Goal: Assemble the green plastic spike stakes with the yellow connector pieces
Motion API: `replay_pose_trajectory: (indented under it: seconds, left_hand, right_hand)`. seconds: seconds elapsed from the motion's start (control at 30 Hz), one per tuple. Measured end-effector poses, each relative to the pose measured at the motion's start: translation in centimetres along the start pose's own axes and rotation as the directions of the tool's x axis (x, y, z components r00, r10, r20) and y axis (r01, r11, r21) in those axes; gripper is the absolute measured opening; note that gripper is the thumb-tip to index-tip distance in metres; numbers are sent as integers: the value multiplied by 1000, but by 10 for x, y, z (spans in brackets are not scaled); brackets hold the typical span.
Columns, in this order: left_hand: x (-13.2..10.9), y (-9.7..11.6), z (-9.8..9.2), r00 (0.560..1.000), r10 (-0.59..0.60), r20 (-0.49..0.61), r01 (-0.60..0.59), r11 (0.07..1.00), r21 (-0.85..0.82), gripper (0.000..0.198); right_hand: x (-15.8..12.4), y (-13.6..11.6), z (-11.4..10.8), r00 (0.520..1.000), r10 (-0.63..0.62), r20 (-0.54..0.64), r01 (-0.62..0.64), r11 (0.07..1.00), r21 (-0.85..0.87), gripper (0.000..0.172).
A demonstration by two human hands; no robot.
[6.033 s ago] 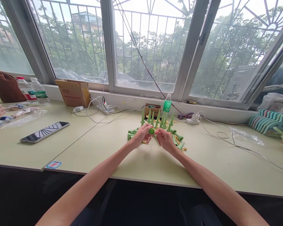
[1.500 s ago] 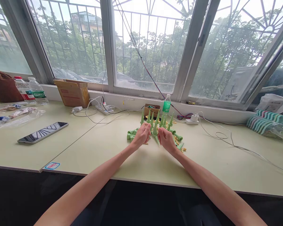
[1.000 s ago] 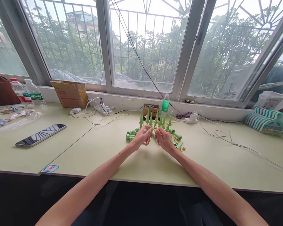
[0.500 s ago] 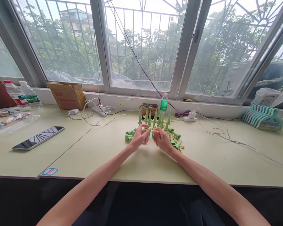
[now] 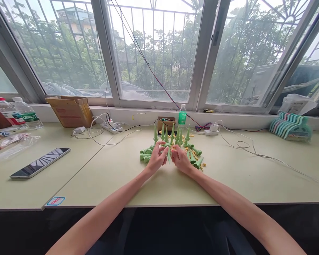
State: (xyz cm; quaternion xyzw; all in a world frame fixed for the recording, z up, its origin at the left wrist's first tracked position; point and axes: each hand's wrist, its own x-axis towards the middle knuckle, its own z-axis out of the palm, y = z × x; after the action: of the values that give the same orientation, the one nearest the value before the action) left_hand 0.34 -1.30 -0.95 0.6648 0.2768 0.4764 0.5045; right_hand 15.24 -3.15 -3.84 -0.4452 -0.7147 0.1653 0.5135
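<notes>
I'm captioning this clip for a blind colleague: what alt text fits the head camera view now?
The left hand and right hand pinch a green spike, tip down, over a pale table, before a cluster of like spikes, some standing, some lying. A phone lies to the left; a cardboard box and a green bottle stand at the back.

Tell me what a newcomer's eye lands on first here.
The left hand and right hand meet mid-table, holding a green cone between them, tip down. Behind them stands a row of upright cones, with more lying on either side. A phone lies far left on the table.
</notes>
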Motion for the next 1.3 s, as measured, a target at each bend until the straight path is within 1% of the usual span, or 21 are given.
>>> replay_pose_trajectory:
  seconds: [0.17, 0.37, 0.5, 0.67, 0.77, 0.87, 1.0, 1.17, 1.3]
  left_hand:
    - [-2, -4, 3, 999, 29, -20, -29, 999, 16, 34]
    - [-5, -17, 8, 995, 76, -61, -76, 997, 10, 32]
    - [-8, -24, 12, 994, 77, -77, -78, 997, -3, 31]
    - [-12, -24, 13, 993, 80, -85, -79, 997, 18, 30]
    - [-12, -21, 11, 992, 86, -91, -84, 996, 27, 29]
    - [-12, -19, 8, 990, 101, -101, -94, 993, 72, 29]
    - [-12, -15, 3, 982, 146, -119, -128, 980, 152, 25]
    - [-14, -13, 0, 976, 194, -95, -166, 955, 248, 21]
    - [-16, -17, -2, 968, 239, -69, -206, 925, 318, 23]
  right_hand:
    - [1, 4, 2, 999, -29, -16, 29, 1000, -10, 27]
    - [2, 8, -2, 999, -36, 4, 36, 998, -48, 28]
    - [1, 12, -5, 999, -42, 33, 45, 994, -99, 28]
    - [-1, 13, -3, 997, -62, 51, 67, 992, -109, 25]
    - [-2, 10, -1, 997, -75, 27, 78, 989, -129, 24]
    - [-3, 7, 4, 997, -69, -17, 66, 990, -125, 26]
    - [-7, 2, 13, 999, -27, -19, 25, 996, -89, 27]
    - [-12, -2, 21, 999, 25, -44, -24, 1000, 19, 27]
    - [-13, -4, 22, 998, 21, -54, -19, 999, 42, 25]
